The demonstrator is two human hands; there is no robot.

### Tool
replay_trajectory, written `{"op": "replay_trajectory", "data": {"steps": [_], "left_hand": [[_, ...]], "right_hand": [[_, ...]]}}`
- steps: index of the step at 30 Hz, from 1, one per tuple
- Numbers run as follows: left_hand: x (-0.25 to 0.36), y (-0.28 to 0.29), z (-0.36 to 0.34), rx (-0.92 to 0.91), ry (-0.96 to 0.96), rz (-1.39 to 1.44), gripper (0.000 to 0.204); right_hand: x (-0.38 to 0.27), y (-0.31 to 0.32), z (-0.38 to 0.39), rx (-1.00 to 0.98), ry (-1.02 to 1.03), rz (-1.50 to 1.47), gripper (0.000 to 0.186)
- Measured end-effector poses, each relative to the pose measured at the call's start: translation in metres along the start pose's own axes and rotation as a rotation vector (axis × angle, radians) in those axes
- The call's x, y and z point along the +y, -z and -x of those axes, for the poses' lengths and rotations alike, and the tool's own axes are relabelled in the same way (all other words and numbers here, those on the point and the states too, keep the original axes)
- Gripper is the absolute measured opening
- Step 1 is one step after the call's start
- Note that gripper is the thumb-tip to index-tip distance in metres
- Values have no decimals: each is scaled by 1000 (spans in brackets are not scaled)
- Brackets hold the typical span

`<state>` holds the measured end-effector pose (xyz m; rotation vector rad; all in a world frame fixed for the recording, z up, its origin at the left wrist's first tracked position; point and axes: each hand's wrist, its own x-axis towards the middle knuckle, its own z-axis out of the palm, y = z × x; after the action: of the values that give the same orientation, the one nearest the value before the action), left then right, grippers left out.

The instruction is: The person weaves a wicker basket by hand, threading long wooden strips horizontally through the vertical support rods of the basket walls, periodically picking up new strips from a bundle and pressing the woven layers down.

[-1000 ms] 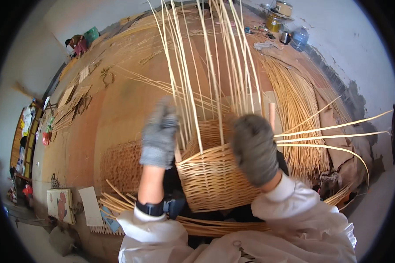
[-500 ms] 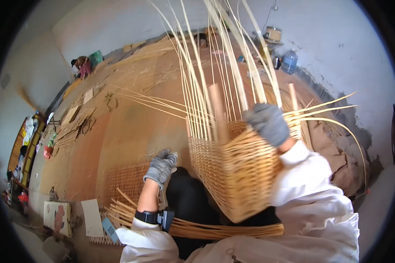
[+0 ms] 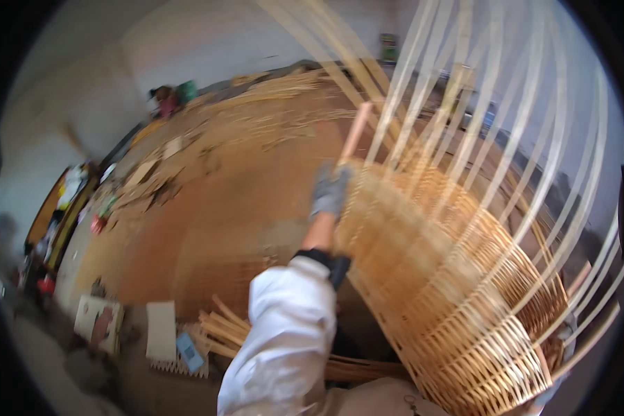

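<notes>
A half-woven wicker basket point(image 3: 457, 298) fills the right side, tilted over my lap, its long pale upright strips fanning toward the upper right. A round wooden post point(image 3: 356, 132) sticks out at its upper left corner. My left hand point(image 3: 331, 188), in a grey knitted glove, is closed around the basket's left edge just below that post. My right hand point(image 3: 567, 331) is mostly hidden behind the basket's right side; only a bit of grey glove shows there, and its fingers cannot be seen. The turning basket and strips are blurred.
A bundle of wicker rods point(image 3: 225, 329) lies across my lap. Left of it are a white card point(image 3: 161, 329), a blue card point(image 3: 189, 351) and a picture board point(image 3: 98, 320). Flat cardboard pieces point(image 3: 145, 182) lie on the floor. Another person point(image 3: 165, 100) crouches far off by the wall.
The basket has been turned and tipped to the right, showing a broad side. My left hand has risen from beside my knee to its edge. My right hand has gone from the rim to behind it.
</notes>
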<state>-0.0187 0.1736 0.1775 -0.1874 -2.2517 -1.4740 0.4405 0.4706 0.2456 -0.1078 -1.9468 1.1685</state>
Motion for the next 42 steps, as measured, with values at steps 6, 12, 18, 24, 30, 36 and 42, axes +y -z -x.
{"op": "replay_trajectory", "data": {"steps": [6,12,18,24,30,36,42], "left_hand": [[84,40,-2,37,172,-89,56],[-53,162,8,348,168,645,43],[-27,262,61,637,295,797,42],[-83,204,109,601,229,136,50],[-178,179,177,372,764,9,62],[-207,161,224,279,814,-405,75],[-49,62,206,195,35,-597,51]], "right_hand": [[-63,-45,16,2,215,257,42],[-81,-45,-11,-50,285,225,52],[-42,-124,-130,-202,-35,-430,38],[86,-175,-156,-321,-164,-671,19],[185,-179,-81,-349,-404,-437,19],[196,-175,-75,-397,-366,-366,18],[180,-178,-92,-610,-140,-261,21]]}}
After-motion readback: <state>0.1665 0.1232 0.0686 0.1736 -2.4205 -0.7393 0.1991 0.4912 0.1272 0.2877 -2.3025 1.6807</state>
